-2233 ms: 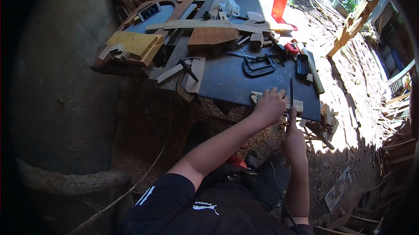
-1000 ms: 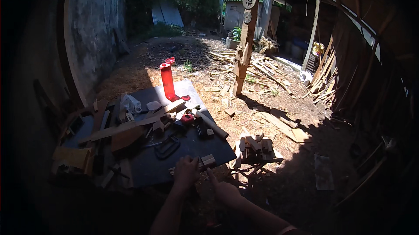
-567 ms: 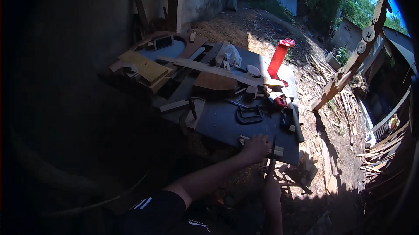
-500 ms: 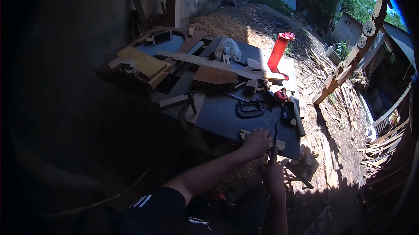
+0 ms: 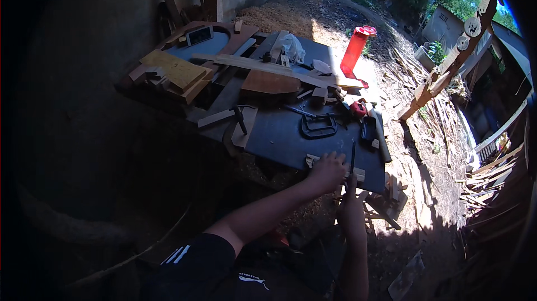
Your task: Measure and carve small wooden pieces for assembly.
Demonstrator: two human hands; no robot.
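My left hand (image 5: 328, 173) presses a small pale wood piece (image 5: 358, 174) down on the near edge of the dark table (image 5: 274, 145). Its fingers are closed over the wood, whose ends stick out on both sides. In my right hand (image 5: 351, 214), just off the table's edge, is a slim hand tool with a long dark blade (image 5: 353, 156); whether it is a file or a chisel I cannot tell. The blade points away from me, crossing the wood right beside my left hand. Beyond them lies a black C-clamp (image 5: 319, 126).
A hammer (image 5: 240, 119) lies to the left, beside pale boards. Farther back are a brown wood block (image 5: 271, 82), long strips (image 5: 246, 63), a yellowish board (image 5: 174, 69), a phone (image 5: 199, 35) and a clear plastic bag (image 5: 292, 49). A red tape measure (image 5: 358, 109) and red stand (image 5: 354, 53) are at right.
The whole scene sits slightly higher in the picture. My hands keep their places on the wood and the tool, with little visible movement against the table.
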